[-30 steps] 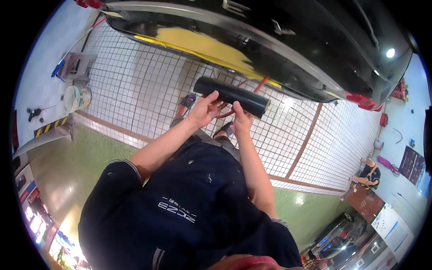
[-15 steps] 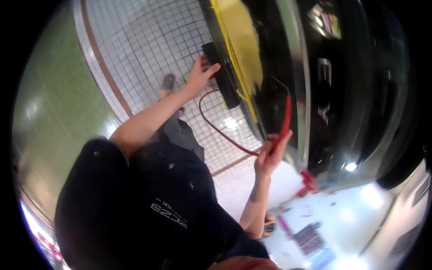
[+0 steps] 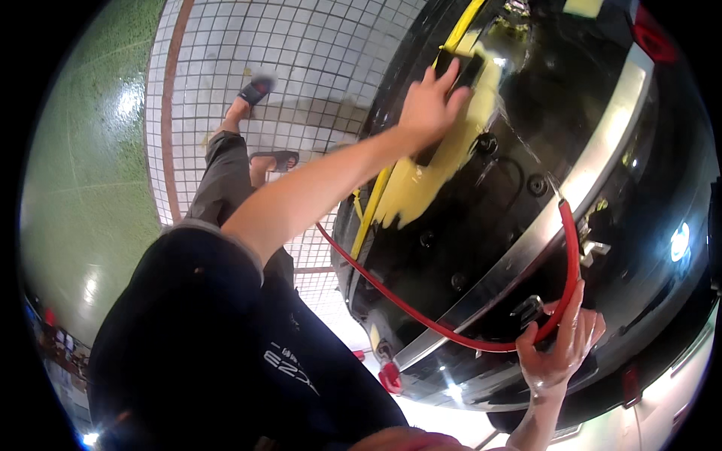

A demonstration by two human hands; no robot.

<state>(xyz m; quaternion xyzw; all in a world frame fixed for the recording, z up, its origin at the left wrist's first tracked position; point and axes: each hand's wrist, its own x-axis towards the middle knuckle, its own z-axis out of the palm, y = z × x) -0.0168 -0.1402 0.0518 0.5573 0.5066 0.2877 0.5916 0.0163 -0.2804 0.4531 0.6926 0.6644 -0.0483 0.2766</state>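
My left hand [image 3: 432, 109] rests over a long black sanding block [image 3: 469, 69], fingers spread along it and pressing it on a glossy black car body panel [image 3: 466, 248]. Under and around the block lies a pale yellow filler patch [image 3: 412, 188] with a ragged edge. Yellow tape [image 3: 367, 225] runs along the panel's edge beside it. In my right hand [image 3: 564, 349] is a red hose [image 3: 570, 240], held between thumb and fingers. Water runs from the hose's tip onto the panel. The hose loops back to the left, passing below my left forearm.
A silver trim strip [image 3: 602, 124] crosses the panel, with round black fittings [image 3: 537, 184] nearby. A red lamp [image 3: 653, 36] is at the far right corner. White tiled floor [image 3: 316, 45] and a green floor area [image 3: 83, 150] lie to the left.
My left hand has brought the sanding block up and right from the panel's side onto the yellow patch. My right hand has moved right and down with the hose, and the view has shifted.
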